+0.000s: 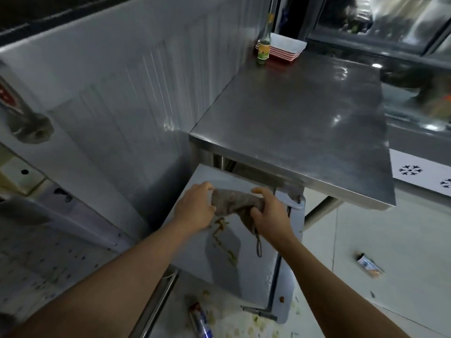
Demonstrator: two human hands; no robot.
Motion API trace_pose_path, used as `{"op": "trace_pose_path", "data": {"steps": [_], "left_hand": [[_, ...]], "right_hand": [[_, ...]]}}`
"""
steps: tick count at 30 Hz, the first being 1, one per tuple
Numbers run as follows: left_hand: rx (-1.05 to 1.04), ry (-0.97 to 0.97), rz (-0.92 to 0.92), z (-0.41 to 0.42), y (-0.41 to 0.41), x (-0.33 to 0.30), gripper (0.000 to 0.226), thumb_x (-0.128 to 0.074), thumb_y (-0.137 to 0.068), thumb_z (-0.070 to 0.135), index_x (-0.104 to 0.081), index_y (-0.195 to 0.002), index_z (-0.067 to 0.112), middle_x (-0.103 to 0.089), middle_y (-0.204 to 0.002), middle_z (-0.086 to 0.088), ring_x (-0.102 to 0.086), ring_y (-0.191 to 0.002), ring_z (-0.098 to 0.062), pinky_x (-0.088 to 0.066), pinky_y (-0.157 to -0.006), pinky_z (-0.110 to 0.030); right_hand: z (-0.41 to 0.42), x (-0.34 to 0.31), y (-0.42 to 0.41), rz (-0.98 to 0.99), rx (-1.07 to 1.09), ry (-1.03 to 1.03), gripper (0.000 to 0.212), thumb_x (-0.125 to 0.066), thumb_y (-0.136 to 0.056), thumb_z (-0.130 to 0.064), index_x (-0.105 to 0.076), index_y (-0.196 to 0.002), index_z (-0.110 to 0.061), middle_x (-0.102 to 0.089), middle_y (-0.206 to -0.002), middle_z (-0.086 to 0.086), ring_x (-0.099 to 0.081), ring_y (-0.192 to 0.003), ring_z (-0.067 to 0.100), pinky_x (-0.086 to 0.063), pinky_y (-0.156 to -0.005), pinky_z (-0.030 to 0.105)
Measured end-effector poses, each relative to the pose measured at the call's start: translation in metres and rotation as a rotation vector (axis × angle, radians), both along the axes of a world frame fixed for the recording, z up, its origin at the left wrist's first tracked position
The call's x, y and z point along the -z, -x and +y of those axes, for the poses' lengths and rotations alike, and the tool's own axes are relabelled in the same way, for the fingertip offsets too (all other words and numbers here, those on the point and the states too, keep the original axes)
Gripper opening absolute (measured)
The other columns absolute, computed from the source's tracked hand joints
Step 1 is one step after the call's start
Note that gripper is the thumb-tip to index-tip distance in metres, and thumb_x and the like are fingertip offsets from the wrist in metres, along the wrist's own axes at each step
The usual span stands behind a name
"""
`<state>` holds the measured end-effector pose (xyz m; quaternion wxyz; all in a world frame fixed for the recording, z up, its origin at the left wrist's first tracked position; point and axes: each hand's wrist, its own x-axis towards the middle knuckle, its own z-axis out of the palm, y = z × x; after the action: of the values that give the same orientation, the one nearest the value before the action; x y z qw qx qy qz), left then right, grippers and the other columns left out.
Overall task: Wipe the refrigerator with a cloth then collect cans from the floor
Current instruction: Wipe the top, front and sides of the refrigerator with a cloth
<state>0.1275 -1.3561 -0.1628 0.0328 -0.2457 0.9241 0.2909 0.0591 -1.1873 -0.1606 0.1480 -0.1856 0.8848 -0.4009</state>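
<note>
Wipe step: left hand and right hand both gripping cloth above refrigerator; next, press onto yellow smear.

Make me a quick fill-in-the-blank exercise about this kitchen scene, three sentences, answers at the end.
1. Both hands, left hand and right hand, hold a grey ____ above the refrigerator.
2. Two ____ lie on the floor, one can near the refrigerator's base, another can to the right.
3. On the steel table, a bottle stands beside stacked red and white ____.

Answers: cloth; cans; trays
</note>
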Motion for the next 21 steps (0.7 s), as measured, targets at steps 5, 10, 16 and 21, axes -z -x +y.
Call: {"op": "trace_pose_path", "data": {"steps": [5,10,16,21], "left_hand": [[0.023,0.003,-0.116,-0.028,0.02,0.029,0.059,-0.059,-0.087,0.019,-0.033,-0.14,0.02,-0.04,-0.141,-0.006,-0.043,-0.124,-0.025,-0.041,-0.099,-0.043],[0.096,0.031,-0.212,-0.051,0.027,0.069,0.064,-0.058,-0.087,0.022,-0.028,-0.143,0.021,-0.032,-0.148,-0.004,-0.037,-0.129,-0.025,-0.036,-0.103,-0.042],[0.159,0.147,-0.235,-0.076,0.041,0.102,0.064,-0.052,-0.089,0.021,-0.021,-0.145,0.028,-0.017,-0.152,0.004,-0.02,-0.135,-0.026,-0.026,-0.105,-0.05],[0.174,0.15,-0.161,-0.084,0.038,0.118,0.062,-0.051,-0.091,0.026,-0.022,-0.146,0.026,-0.013,-0.156,0.004,-0.019,-0.139,-0.023,-0.027,-0.107,-0.046]], "right_hand": [[-0.015,0.035,0.018,0.403,0.024,-0.334,0.038,-0.055,-0.088,-0.013,-0.05,-0.126,-0.009,-0.059,-0.12,0.017,-0.062,-0.089,0.031,-0.044,-0.067,0.032],[-0.026,0.088,0.027,0.162,-0.089,-0.433,0.061,-0.048,-0.093,-0.04,-0.024,-0.145,-0.018,-0.007,-0.157,0.006,-0.022,-0.14,0.028,-0.032,-0.109,0.041],[-0.041,0.131,0.058,0.265,-0.227,-0.544,0.062,-0.031,-0.098,-0.035,0.003,-0.15,-0.027,0.013,-0.159,0.002,0.011,-0.146,0.022,0.003,-0.117,0.035],[-0.055,0.145,0.074,0.254,-0.023,-0.58,0.064,-0.031,-0.095,-0.033,-0.002,-0.151,-0.02,0.007,-0.159,0.008,0.004,-0.146,0.025,-0.002,-0.117,0.037]]}}
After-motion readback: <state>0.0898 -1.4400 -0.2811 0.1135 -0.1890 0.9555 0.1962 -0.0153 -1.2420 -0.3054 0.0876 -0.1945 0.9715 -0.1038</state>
